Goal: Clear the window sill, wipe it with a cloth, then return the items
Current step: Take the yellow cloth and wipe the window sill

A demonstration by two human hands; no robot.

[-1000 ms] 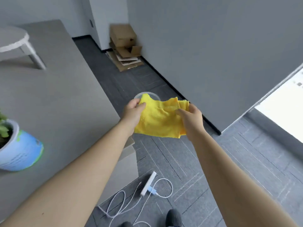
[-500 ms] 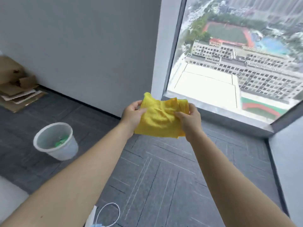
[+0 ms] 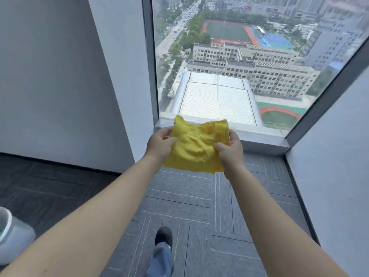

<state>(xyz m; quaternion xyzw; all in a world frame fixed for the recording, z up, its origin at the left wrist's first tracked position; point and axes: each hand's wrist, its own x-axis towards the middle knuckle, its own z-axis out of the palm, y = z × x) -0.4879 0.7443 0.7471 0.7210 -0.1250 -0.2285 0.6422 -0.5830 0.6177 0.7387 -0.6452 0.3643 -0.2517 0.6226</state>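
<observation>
A folded yellow cloth [image 3: 196,145] hangs in the air in front of me, held by both hands. My left hand [image 3: 159,144] pinches its left edge and my right hand [image 3: 229,149] grips its right side. Behind the cloth runs the low grey window sill [image 3: 259,135], at the foot of a tall window [image 3: 239,56]. No item shows on the visible part of the sill; the cloth and hands hide its left end.
A white wall column [image 3: 121,76] stands left of the window and a white wall [image 3: 335,156] closes the right side. A pale waste bin [image 3: 12,236] sits on the dark carpet floor [image 3: 199,206] at the lower left. My foot [image 3: 163,236] is stepping forward.
My view has swung right from the desk and cardboard pile toward the window, and I have come closer to the sill. Both hands keep the same hold on the cloth.
</observation>
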